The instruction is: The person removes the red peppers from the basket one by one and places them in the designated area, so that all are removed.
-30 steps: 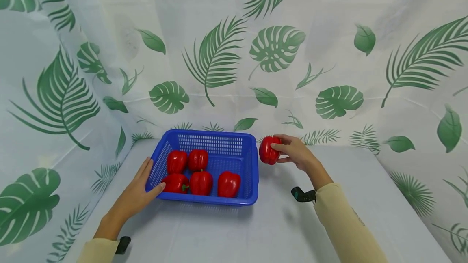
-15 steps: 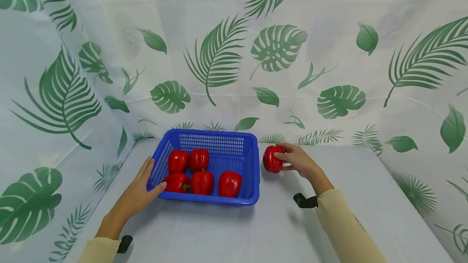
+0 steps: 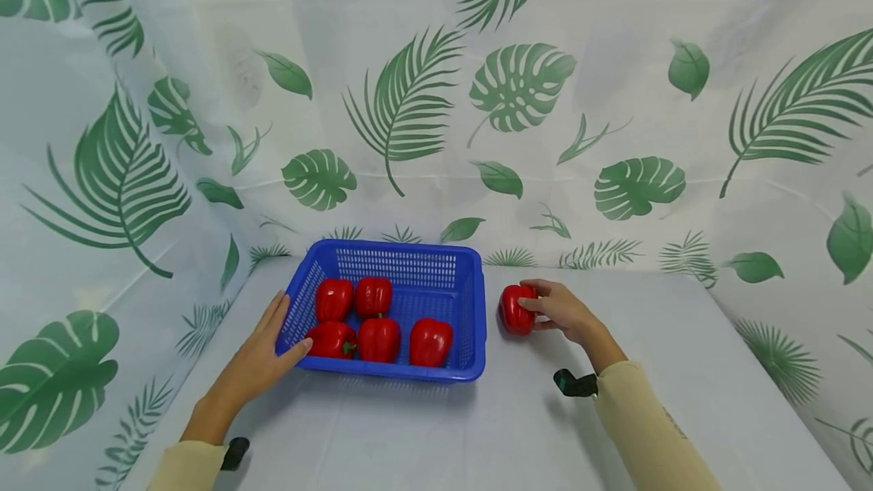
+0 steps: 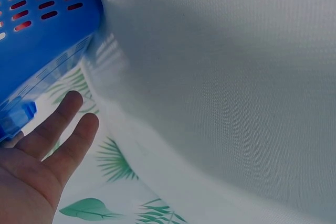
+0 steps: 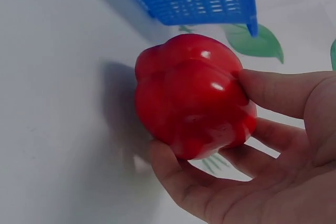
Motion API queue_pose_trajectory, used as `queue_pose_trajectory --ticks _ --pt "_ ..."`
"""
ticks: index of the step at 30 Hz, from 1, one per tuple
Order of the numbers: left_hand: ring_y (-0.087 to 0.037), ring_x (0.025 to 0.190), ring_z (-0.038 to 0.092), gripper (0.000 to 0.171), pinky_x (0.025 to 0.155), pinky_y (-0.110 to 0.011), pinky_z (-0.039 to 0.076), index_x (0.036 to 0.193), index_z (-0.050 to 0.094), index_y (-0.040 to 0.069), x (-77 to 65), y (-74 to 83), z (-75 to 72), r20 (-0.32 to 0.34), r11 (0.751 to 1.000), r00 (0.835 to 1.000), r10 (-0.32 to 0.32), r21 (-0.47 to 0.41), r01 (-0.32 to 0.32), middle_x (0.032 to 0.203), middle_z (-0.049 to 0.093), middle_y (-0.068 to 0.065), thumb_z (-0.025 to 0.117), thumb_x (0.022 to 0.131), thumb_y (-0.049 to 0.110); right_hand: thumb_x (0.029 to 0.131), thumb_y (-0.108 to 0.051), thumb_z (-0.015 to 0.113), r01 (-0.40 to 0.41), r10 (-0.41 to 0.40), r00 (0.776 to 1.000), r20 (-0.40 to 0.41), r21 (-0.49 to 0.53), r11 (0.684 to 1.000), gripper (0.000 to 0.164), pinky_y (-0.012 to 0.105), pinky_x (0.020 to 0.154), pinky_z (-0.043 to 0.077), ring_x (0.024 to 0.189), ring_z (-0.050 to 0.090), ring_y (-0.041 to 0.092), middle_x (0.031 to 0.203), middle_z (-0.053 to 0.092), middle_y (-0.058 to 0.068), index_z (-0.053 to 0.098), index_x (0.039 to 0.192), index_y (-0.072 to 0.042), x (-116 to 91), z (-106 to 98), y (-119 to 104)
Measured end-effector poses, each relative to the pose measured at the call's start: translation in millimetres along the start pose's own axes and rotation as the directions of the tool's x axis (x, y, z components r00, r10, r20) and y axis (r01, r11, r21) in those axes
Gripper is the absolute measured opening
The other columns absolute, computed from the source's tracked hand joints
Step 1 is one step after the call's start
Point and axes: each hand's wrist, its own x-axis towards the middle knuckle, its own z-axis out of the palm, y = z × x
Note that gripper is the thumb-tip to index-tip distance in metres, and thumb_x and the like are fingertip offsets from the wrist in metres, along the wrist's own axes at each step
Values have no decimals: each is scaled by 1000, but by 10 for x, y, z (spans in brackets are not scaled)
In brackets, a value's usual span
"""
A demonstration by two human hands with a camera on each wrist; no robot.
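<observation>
Red pepper (image 3: 513, 313) lower and farther from basket (image 3: 409, 374) than 1 s ago, now toward table's (image 3: 409, 438) far edge, grasped by right hand's (image 3: 562, 309) fingers. Glossy, lobed. Left hand (image 3: 254, 361): fingers extended, touching basket.

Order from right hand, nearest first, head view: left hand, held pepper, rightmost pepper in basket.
1. Held pepper: gripped by right hand.
2. Rightmost pepper: inside basket, near side.
3. Left hand: at basket's left side.

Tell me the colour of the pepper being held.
Red; the pepper shows best in the right wrist view.
</observation>
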Motion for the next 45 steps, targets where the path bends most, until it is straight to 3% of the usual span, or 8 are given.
queue_pose_trajectory --ticks 13,23,40,45 --pt "-56 157 16 106 107 -74 39 172 9 3 -12 2 17 -20 1000 1000 9 -15 -10 177 4 -23 67 99 54 106 -16 62 23 -23 1000 21 -15 1000 66 53 98 60 138 46 52 155 44 33 36 162 6 -27 -1 40" --pt "-56 157 16 105 106 -73 41 172 9 3 -17 19 6 -21 1000 1000 3 -15 -4 177 4 -24 67 100 54 106 -15 59 2 -3 1000 16 59 998 67 56 104 55 143 41 50 162 37 31 32 165 2 -11 30 67" --pt "-56 157 15 104 107 -74 39 172 9 3 -9 7 1 -21 1000 1000 2 -21 -3 177 4 -23 67 100 51 105 -18 61 7 -7 1000 -6 39 999 69 57 107 53 142 44 49 162 38 31 33 166 0 -28 85 88" --pt "-56 157 16 103 107 -75 38 171 10 2 -6 -7 10 -22 999 1000 16 -28 -17 177 5 -24 67 100 52 108 -25 60 9 -9 1000 7 59 998 75 61 109 50 147 37 52 168 25 33 23 169 -1 -49 77 63"
